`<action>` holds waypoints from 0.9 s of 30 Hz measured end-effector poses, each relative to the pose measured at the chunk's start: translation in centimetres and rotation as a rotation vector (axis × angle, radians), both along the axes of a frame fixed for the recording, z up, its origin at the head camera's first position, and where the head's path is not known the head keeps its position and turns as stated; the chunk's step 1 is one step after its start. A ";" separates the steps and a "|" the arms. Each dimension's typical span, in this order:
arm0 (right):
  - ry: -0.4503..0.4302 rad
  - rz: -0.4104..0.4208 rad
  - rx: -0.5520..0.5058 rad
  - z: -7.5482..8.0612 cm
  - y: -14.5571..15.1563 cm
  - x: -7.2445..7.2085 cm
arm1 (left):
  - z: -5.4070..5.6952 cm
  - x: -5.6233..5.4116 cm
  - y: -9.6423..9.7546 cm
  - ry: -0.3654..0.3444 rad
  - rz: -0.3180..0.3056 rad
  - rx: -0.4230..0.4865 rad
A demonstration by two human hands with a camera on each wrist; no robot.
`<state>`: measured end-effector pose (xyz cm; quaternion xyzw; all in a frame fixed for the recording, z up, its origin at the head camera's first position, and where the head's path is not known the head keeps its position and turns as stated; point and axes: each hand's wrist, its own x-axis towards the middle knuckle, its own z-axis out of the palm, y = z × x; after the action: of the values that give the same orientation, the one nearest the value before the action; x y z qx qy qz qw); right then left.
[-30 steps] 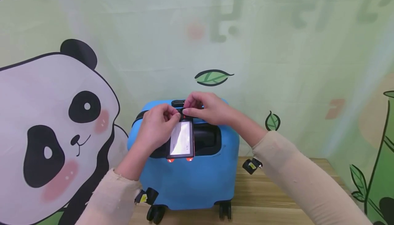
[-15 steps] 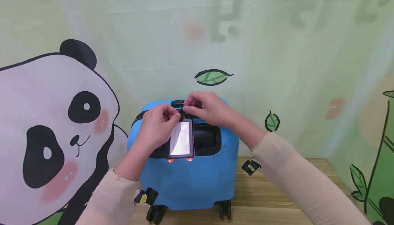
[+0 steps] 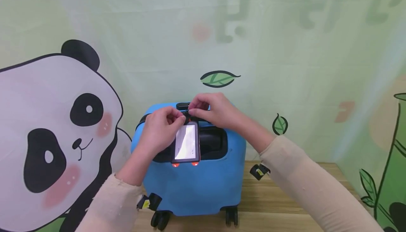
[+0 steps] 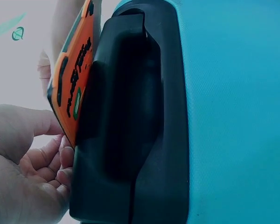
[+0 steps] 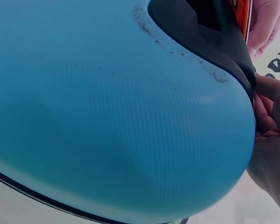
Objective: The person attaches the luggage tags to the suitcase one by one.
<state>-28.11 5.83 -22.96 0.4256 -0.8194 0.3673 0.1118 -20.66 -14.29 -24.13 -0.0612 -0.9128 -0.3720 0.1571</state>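
A luggage tag [image 3: 185, 143] with a dark frame and a pale, shiny window lies against the top of a blue suitcase [image 3: 196, 189]. Its orange back [image 4: 77, 79] with black lettering shows in the left wrist view. My left hand [image 3: 160, 129] pinches at the tag's upper end with thumb and fingers. Beside it, my right hand [image 3: 219, 110] pinches a thin dark strap at the tag's top, thumb against curled fingers. The fingertips of both hands almost meet there. Most of the strap is hidden behind them.
The suitcase's black carry handle [image 3: 213, 143] sits behind the tag. A black piece [image 3: 183, 106] is set in the case's top, near the right fingers. Wheels [image 3: 161, 220] stand on a wooden surface [image 3: 272, 196]. A panda-printed backdrop [image 3: 285, 48] hangs close behind.
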 end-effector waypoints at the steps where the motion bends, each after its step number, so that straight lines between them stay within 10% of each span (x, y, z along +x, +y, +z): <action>1: -0.004 -0.003 0.000 0.1 0.1 0.0 | 0.0 0.0 0.0 0.002 0.002 -0.002; 16: 0.008 -0.110 0.072 0.5 6.3 2.2 | 0.4 1.3 -0.9 0.058 -0.012 -0.080; 27: 0.077 -0.238 0.128 -2.6 14.5 7.2 | -2.0 6.0 -5.2 0.410 -0.100 -0.186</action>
<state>-20.92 20.29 -25.55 0.3453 -0.8811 0.2817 0.1585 -14.62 -19.47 -26.11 -0.1948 -0.8880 -0.2732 0.3144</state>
